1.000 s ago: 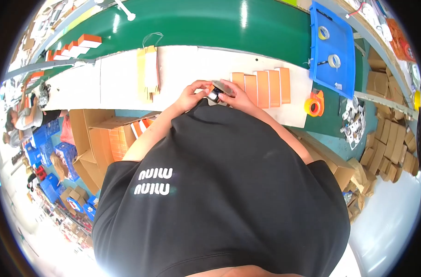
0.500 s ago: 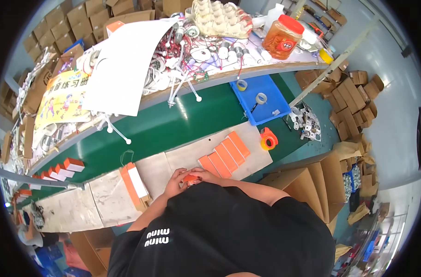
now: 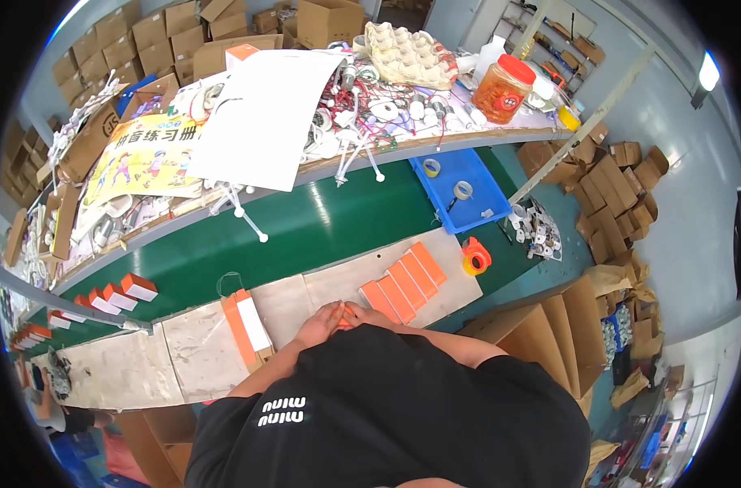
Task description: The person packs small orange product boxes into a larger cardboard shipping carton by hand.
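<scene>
Gripping the small orange box (image 3: pixel 347 316) calls for light, even pressure; left hand (image 3: pixel 321 322) and right hand (image 3: pixel 367 315) are both curled closed around it

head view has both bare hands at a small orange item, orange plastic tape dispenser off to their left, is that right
Wrong side: the head view shows the orange plastic tape dispenser to the right of the left hand and right hand.

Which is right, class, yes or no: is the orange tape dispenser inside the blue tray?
No, the tape dispenser sits outside the blue tray, on its side nearer the person.
</scene>
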{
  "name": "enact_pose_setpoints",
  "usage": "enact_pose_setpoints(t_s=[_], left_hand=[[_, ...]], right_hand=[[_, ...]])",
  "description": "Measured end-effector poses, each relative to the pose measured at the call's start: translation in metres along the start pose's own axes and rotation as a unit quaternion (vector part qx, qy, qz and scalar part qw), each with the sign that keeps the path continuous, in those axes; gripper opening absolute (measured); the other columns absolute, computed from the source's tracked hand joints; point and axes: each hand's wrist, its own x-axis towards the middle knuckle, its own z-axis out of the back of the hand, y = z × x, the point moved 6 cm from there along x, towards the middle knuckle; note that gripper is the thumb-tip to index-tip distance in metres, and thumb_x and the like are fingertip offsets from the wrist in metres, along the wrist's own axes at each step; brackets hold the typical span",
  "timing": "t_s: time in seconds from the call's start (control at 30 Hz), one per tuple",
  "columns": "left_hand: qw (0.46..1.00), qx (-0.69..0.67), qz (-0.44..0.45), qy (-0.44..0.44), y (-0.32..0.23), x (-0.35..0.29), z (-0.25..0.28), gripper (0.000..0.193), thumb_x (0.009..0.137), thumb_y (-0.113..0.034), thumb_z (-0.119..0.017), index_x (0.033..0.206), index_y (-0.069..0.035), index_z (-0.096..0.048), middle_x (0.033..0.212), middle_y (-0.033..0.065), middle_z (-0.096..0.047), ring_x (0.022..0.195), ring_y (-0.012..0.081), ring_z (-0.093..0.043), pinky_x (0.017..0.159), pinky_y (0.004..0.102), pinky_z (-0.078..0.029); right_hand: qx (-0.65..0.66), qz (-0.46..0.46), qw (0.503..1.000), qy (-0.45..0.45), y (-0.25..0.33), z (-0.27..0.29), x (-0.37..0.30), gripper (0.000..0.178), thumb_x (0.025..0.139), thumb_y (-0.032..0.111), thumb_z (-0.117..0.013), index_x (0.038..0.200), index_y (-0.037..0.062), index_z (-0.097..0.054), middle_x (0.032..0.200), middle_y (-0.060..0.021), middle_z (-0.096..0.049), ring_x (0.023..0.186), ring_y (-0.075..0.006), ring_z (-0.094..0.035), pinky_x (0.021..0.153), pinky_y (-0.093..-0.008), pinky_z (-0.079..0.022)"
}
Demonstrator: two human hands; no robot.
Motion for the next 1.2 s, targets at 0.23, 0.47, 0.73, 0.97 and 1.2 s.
enact_pose_setpoints(t_s=[0.23, 0.47, 0.73, 0.97, 1.2], left_hand=[[0.998, -0.049, -0.014, -0.024, 0.010, -0.006, -0.002, 0.068, 0.100, -0.026, -0.064, 0.156, 0.000, -0.038, 0.154, 0.0207, -0.047, 0.139, 0.0373, -0.050, 0.111, 0.0423, -0.048], [0.999, 0.002, -0.049, -0.009, 0.006, -0.010, 0.002, 0.066, 0.100, -0.024, -0.062, 0.154, 0.005, -0.038, 0.162, 0.0208, -0.037, 0.141, 0.0373, -0.047, 0.111, 0.0417, -0.049], [0.999, -0.028, -0.044, 0.007, 0.019, -0.029, -0.008, 0.064, 0.101, -0.019, -0.056, 0.154, 0.008, -0.034, 0.165, 0.0258, -0.030, 0.139, 0.0400, -0.049, 0.110, 0.0432, -0.050], [0.995, -0.035, 0.036, 0.080, 0.032, -0.034, -0.014, 0.070, 0.107, -0.032, -0.049, 0.160, 0.003, -0.022, 0.161, 0.0241, -0.038, 0.099, 0.0403, -0.071, 0.079, 0.0478, -0.060], [0.992, -0.056, 0.072, 0.084, 0.028, -0.035, -0.014, 0.071, 0.107, -0.035, -0.050, 0.164, -0.005, -0.019, 0.147, 0.0209, -0.056, 0.094, 0.0406, -0.071, 0.079, 0.0486, -0.059]], right_hand=[[-0.192, 0.120, 0.967, -0.119, 0.012, -0.008, -0.012, 0.068, 0.095, 0.036, -0.059, 0.155, 0.0086, -0.040, 0.154, -0.0233, -0.040, 0.106, -0.0392, -0.069, 0.093, -0.0446, -0.057], [-0.249, 0.132, 0.937, -0.204, 0.023, -0.017, -0.013, 0.060, 0.097, 0.041, -0.058, 0.145, 0.0054, -0.050, 0.143, -0.0247, -0.050, 0.099, -0.0379, -0.072, 0.082, -0.0428, -0.060], [-0.364, 0.166, 0.866, -0.300, 0.031, -0.038, -0.003, 0.052, 0.098, 0.039, -0.061, 0.129, -0.0031, -0.061, 0.121, -0.0229, -0.062, 0.057, -0.0242, -0.064, 0.048, -0.0351, -0.053], [-0.382, 0.105, 0.866, -0.306, 0.047, -0.048, -0.007, 0.058, 0.095, 0.026, -0.063, 0.148, 0.0049, -0.050, 0.130, -0.0230, -0.059, 0.072, -0.0279, -0.073, 0.054, -0.0310, -0.058], [-0.303, 0.061, 0.917, -0.251, 0.040, -0.037, -0.010, 0.070, 0.092, 0.032, -0.069, 0.155, 0.0118, -0.044, 0.141, -0.0193, -0.049, 0.082, -0.0289, -0.074, 0.061, -0.0346, -0.060]])
